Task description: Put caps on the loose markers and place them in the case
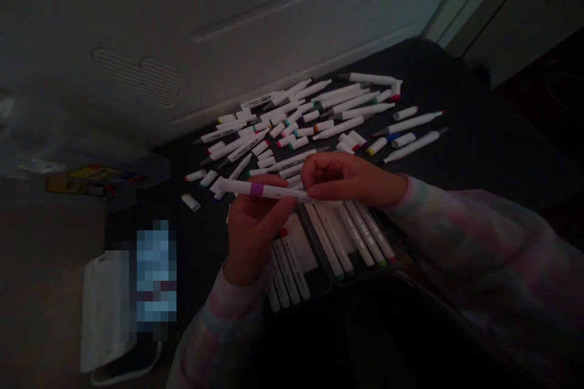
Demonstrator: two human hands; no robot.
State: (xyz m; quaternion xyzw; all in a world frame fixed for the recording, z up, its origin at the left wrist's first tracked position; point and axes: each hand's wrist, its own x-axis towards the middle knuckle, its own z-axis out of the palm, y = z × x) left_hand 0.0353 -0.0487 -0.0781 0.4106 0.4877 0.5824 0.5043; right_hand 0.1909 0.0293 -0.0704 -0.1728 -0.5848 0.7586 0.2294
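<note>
Head view: my left hand [250,234] pinches a slim white purple-banded marker [269,192] crosswise; right hand [349,179] curls closed on its right end.

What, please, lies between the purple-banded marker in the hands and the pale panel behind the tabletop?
In the head view, scattered white markers and loose caps lie there.

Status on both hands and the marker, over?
Left hand gripping purple-banded marker. Right hand at its unbanded end, grip unclear. Loose markers and caps scattered beyond; open case below.
</note>
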